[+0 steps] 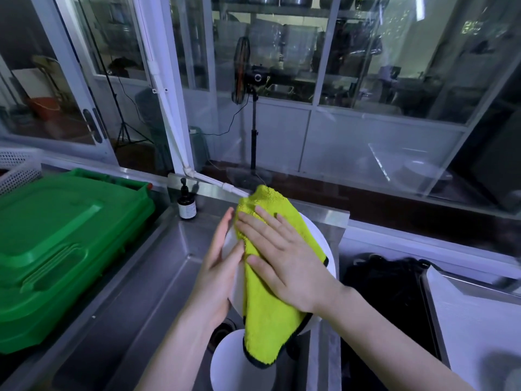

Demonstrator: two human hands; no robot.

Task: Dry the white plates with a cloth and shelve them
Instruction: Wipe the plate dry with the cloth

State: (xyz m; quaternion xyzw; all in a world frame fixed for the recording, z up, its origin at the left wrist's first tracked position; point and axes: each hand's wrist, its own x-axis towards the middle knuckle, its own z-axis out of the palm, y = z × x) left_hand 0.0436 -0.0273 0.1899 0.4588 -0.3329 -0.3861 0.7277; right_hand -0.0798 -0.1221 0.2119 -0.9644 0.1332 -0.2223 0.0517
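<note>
drying step, centre of frame: left hand clasps the rim of a tilted white plate over the sink, while right hand, fingers flat and spread, presses the yellow-green cloth on its face. next, judged: turn the plate, wipe the back, then shelve. second plate waits lower centre. bottle label unreadable.

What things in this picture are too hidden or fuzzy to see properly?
All in the head view:
- Plate: its face is mostly covered by the cloth and the right hand.
- White dish in the sink: cut off by the bottom edge and partly under the cloth, so plate or bowl, cannot tell.
- Bottle: label too small to read.
- Shelves behind the glass: blurred by reflections.
</note>
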